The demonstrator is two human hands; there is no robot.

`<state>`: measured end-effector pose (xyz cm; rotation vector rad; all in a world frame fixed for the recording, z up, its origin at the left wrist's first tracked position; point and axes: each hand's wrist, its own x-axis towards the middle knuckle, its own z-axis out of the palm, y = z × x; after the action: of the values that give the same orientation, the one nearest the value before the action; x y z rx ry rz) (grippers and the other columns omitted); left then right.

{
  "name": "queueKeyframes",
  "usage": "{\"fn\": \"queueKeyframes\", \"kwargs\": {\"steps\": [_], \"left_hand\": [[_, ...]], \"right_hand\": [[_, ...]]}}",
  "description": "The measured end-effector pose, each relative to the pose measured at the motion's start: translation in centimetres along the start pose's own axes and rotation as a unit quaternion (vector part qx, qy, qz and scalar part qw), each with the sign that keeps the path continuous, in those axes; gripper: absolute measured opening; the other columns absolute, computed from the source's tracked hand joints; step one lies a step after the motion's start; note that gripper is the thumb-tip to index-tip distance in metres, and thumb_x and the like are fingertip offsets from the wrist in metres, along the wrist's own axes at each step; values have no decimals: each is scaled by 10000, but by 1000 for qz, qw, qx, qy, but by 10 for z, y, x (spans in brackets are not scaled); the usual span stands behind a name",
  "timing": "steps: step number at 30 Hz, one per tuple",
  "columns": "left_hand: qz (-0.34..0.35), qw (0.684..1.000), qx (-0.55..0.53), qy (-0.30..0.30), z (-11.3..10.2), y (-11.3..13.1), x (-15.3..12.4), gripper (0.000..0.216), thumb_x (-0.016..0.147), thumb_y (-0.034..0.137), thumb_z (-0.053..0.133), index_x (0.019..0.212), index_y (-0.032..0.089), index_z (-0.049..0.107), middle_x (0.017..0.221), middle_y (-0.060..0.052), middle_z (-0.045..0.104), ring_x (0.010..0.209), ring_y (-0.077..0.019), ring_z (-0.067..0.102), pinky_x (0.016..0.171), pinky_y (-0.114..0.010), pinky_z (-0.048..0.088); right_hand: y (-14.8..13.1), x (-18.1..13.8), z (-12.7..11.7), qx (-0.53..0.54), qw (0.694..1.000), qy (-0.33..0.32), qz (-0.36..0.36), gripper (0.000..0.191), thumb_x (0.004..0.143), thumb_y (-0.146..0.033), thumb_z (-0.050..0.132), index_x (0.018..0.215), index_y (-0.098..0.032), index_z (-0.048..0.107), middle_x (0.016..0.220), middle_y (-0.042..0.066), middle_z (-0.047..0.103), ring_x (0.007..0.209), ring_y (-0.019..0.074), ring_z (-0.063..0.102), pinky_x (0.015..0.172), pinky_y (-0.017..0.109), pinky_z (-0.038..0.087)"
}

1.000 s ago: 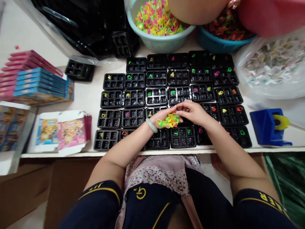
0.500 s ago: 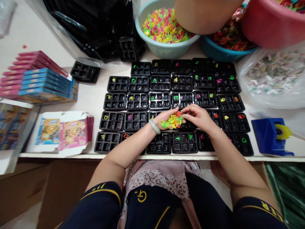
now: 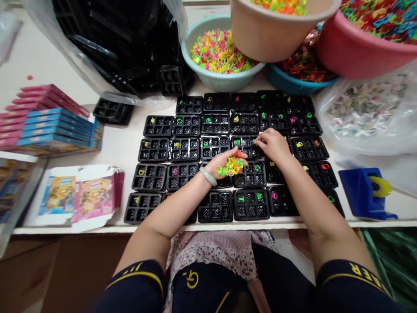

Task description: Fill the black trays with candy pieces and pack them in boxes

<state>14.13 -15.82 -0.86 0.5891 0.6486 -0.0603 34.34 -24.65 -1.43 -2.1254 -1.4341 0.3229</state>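
Note:
My left hand (image 3: 217,164), palm up and cupped, carries a small heap of yellow, green and orange plastic toy rings (image 3: 233,167). Above it and to the right, my right hand (image 3: 274,145) pinches a small green toy ring (image 3: 254,141) over the top right compartment of a black tray (image 3: 245,153). That tray has another green ring in its top middle or left part. Rows of black six-compartment trays (image 3: 215,205) lie around both hands, many with one or two bright rings in their upper compartments. My forearms hide some trays.
At the back stand a pale green basin (image 3: 216,82) of rings, a beige tub (image 3: 280,34), a blue basin (image 3: 301,84) and a red basin (image 3: 368,52). Flat boxes (image 3: 94,193) and stacked boxes (image 3: 58,128) sit left; a blue tape dispenser (image 3: 356,191) sits right.
My right hand has moved from the heap in my left palm up to the tray behind, with a green ring in its fingers. The view has tilted slightly upward.

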Motion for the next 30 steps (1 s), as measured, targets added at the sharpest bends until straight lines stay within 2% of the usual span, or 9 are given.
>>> {"fn": "queueKeyframes", "kwargs": {"steps": [2, 6, 9, 13, 17, 21, 26, 28, 30], "left_hand": [[-4, 1000, 7, 3, 2, 4, 0, 452, 998, 423, 334, 949, 76, 620, 730, -94, 685, 475, -96, 603, 307, -150, 292], [0, 1000, 10, 13, 6, 8, 2, 423, 997, 409, 359, 981, 74, 617, 708, -92, 677, 484, -100, 607, 323, -149, 314], [-3, 1000, 14, 15, 8, 9, 4, 424, 1001, 415, 348, 1033, 86, 614, 690, -81, 673, 481, -105, 608, 335, -149, 327], [-12, 1000, 22, 4, 6, 11, 7, 420, 1000, 409, 338, 1084, 93, 602, 713, -84, 679, 470, -121, 603, 316, -164, 307], [-18, 1000, 11, -1, 2, 13, 9, 413, 1008, 364, 314, 1049, 78, 608, 695, -86, 672, 477, -120, 601, 337, -168, 333], [-14, 1000, 6, 0, 1, 16, 11, 400, 999, 365, 354, 963, 71, 623, 700, -93, 673, 465, -114, 597, 342, -174, 347], [1, 1000, -3, 2, -4, 21, 9, 299, 973, 287, 417, 968, 72, 625, 715, -85, 681, 479, -107, 608, 331, -160, 326], [13, 1000, -3, 0, -8, 24, 9, 268, 958, 242, 417, 975, 71, 623, 719, -83, 685, 485, -110, 611, 318, -160, 310], [21, 1000, -7, 0, -10, 26, 10, 266, 951, 231, 413, 971, 68, 623, 719, -82, 687, 490, -113, 612, 311, -161, 307]], "right_hand": [[-7, 3, -1, 0, 1000, -19, -9, 52, 791, -245, 670, 762, -221, 706, 890, 76, 616, 881, 252, 584, 801, 412, 461], [-37, -9, -3, 124, 989, -64, -55, 118, 816, -313, 662, 900, -245, 707, 924, 45, 627, 802, 192, 593, 766, 367, 485], [-52, -16, 1, 165, 980, -95, -49, 122, 803, -319, 672, 888, -236, 697, 897, 32, 630, 767, 172, 596, 738, 351, 489], [-49, -13, 10, 242, 964, -113, 1, 136, 801, -321, 662, 878, -212, 690, 860, 28, 644, 703, 148, 592, 691, 334, 494], [-40, -10, 14, 276, 950, -148, -1, 208, 779, -366, 681, 911, -206, 703, 909, 42, 636, 717, 149, 596, 673, 335, 494], [-40, -10, 12, 259, 960, -109, -21, 179, 785, -371, 675, 871, -217, 703, 894, 43, 642, 810, 179, 604, 682, 334, 487], [-38, -7, 2, 251, 963, -93, -34, 181, 810, -356, 644, 921, -228, 708, 930, 51, 670, 845, 189, 618, 711, 340, 497], [-30, 3, -1, 246, 966, -71, -23, 201, 819, -347, 637, 962, -223, 705, 930, 54, 677, 834, 190, 626, 737, 351, 505], [-17, 20, -1, 203, 979, -21, -18, 201, 815, -301, 639, 980, -210, 706, 937, 62, 670, 816, 194, 625, 760, 366, 509]]}}
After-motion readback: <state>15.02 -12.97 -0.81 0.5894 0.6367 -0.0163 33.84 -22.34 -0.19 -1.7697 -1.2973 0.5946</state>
